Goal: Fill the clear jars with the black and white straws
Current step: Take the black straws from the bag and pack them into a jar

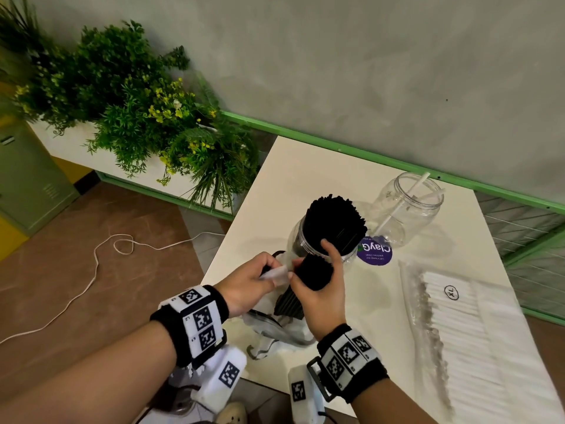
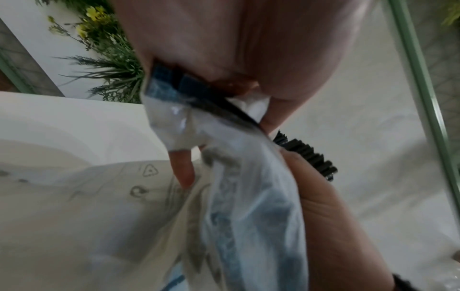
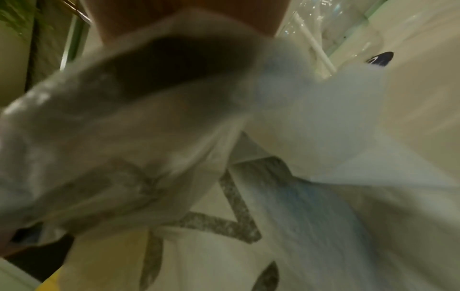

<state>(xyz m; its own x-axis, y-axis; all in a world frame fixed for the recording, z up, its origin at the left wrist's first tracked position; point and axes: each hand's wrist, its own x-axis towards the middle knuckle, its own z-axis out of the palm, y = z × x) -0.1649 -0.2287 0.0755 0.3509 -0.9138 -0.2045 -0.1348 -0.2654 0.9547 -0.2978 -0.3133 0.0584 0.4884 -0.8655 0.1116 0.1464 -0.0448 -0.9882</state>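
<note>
Your left hand pinches one crumpled plastic bag; your right hand is clenched around one bundle of black straws rising out of it. Behind: two clear jars on the table, the near jar packed with black straws, the far jar holding two white straws (perhaps more, unclear). Rightmost: one pack of white straws.

Bare forearms, no sleeves. Left wrist: black fabric wristband, white panel with three square black-and-white fiducial markers (a fourth on the far end). Right wrist: matching black band, white panel of markers, black plastic buckle at inner side. White camera housing slung under each wrist, one marker apiece.
</note>
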